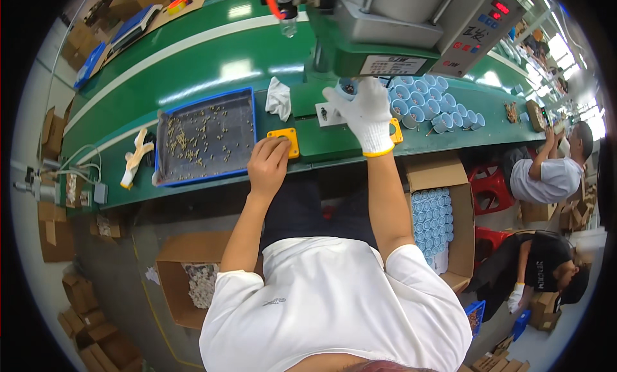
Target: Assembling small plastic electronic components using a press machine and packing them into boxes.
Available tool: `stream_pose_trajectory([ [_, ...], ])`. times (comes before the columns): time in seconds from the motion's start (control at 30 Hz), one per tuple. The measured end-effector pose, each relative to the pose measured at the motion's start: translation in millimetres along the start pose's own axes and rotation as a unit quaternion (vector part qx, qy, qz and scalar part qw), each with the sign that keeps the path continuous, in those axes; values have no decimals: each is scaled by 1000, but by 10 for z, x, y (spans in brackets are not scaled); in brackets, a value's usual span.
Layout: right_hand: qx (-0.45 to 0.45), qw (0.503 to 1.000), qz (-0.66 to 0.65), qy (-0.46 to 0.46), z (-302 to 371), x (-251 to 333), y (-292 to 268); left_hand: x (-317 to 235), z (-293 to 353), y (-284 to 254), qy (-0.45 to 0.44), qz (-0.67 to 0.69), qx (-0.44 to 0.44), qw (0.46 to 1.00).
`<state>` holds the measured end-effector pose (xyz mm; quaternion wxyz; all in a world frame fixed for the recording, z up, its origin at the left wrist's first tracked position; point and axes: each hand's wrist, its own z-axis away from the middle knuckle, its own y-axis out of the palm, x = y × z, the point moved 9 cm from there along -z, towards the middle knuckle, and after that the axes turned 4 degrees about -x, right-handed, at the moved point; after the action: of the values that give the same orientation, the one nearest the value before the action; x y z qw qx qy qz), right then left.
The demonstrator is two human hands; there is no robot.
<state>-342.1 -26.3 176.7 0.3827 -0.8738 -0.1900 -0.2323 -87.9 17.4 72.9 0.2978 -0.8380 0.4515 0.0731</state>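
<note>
My bare left hand (268, 166) rests at the table's front edge, its fingers held together and bent over a yellow push-button box (293, 143). In a white glove with a yellow cuff, my right hand (365, 112) reaches under the head of a bench press (385, 41). Its thumb and fingers are closed around a light blue cup (348, 87) with something dark inside; the glove hides part of it. A second yellow box (396, 132) shows just right of the glove's cuff. Near the cup lies a small metal plate (329, 114).
Left of my hands sits a blue-rimmed tray (251, 115) of small brass-coloured parts, with a crumpled white cloth (278, 98) beside it. Several light blue cups (416, 97) stand to the right. Open cartons (460, 208) flank me on the floor; two other people work at right.
</note>
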Motion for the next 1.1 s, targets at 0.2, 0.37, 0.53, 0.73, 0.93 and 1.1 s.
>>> stream_pose_trajectory([
  [0.2, -20, 998, -60, 22, 42, 81, -85, 51, 33, -53, -23, 7, -26, 999],
  [0.37, 61, 997, 33, 38, 35, 210, 37, 95, 58, -97, -38, 33, -34, 998],
  [0.53, 66, 991, 116, -15, 157, 145, 192, 120, 93, -94, -48, 43, -36, 997],
  [0.73, -127, 988, -10, -93, 475, -121, -335, 195, 146, -133, -61, 47, -45, 996],
  [0.93, -138, 915, 249, -286, 1473, -699, -300, 95, 56, -77, -20, 47, -32, 998],
  [1.1, -68, 972, 187, -125, 1166, -801, -296, 134, 82, -101, -18, 33, -21, 999],
])
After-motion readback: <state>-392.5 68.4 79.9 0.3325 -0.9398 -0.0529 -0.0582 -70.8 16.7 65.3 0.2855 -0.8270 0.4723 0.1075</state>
